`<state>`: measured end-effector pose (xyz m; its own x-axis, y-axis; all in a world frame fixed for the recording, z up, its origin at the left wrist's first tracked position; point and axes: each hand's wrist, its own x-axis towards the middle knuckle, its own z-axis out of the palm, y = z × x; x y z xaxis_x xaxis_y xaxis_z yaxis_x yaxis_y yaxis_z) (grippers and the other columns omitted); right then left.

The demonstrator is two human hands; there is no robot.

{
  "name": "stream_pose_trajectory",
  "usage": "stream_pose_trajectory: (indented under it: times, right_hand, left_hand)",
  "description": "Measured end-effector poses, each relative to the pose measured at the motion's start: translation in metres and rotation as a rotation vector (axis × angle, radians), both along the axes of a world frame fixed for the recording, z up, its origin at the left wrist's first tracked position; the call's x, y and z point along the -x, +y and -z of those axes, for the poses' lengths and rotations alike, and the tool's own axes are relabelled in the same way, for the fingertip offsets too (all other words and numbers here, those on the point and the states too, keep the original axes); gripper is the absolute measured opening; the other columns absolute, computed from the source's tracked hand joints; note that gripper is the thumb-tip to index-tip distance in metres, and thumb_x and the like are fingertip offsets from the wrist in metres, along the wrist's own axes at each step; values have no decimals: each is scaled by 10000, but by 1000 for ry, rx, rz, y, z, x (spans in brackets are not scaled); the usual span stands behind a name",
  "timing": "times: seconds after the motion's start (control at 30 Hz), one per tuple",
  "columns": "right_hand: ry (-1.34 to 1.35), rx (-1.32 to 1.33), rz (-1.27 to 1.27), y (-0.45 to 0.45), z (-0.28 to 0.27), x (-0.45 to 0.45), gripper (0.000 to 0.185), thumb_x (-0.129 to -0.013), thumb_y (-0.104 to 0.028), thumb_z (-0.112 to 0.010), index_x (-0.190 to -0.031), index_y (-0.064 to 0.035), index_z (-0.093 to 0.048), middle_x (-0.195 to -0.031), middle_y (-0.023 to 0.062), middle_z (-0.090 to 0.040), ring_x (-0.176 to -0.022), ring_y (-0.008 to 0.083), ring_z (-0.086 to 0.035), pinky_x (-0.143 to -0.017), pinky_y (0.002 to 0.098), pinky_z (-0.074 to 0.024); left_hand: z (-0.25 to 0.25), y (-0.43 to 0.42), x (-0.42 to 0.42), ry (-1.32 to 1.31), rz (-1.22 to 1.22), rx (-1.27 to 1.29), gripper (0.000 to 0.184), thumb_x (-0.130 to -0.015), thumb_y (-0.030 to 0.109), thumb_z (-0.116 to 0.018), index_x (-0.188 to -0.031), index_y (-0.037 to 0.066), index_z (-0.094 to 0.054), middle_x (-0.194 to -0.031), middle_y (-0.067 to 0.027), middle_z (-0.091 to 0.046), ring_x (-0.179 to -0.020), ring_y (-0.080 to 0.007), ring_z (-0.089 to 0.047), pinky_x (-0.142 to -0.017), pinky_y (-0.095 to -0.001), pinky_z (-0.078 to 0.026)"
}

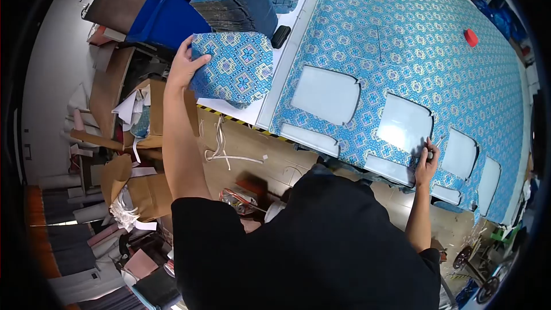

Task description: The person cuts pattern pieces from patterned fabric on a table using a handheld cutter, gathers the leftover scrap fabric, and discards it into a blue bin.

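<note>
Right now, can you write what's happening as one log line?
Left hand: holding patterned fabric piece | Right hand: holding small tool, kind unclear | Blue patterned sheet: several openings | Red object: on sheet

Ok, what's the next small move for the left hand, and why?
Probably the left hand should settle the patterned piece on the white strip and let go: it holds the piece over that strip, near the stack, while the right hand grips a small tool by a cut-out opening.
</note>
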<state>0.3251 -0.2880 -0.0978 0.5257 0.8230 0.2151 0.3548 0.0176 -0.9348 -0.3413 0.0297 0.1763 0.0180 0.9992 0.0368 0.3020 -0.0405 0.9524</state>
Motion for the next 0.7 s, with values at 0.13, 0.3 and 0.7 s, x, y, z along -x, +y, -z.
stream_pose_trajectory:
  times: [0.13,0.3,0.7]
  right_hand:
    - [-75,9,40,1,4,-4,180,-1048,-52,-540,-1220,-2,-529,-1436,208,-581,-1256,211,-578,-1041,332,-464]
    - [-135,81,104,-1,1,-1,200,-1027,-29,-558,-1224,-5,-538,-1446,213,-579,-1272,215,-565,-1031,319,-446]
    - [-127,31,118,3,-10,6,227,-1012,-67,-578,-1236,-39,-557,-1435,144,-616,-1188,210,-624,-1011,331,-485]
  left_hand:
    - [121,45,48,812,-281,-107,1033,-779,435,-871,-1528,-59,-360,-1407,-324,-539,-1299,-437,-542,-1083,-473,-449]
    - [167,-2,-64,951,-167,-55,1094,-758,617,-800,-1564,32,-347,-1540,-366,-328,-1456,-504,-279,-1203,-579,-224]
    - [197,-10,-73,1130,-90,107,987,-854,449,-757,-1614,87,-242,-1632,-362,-154,-1517,-567,-106,-1185,-709,-117]
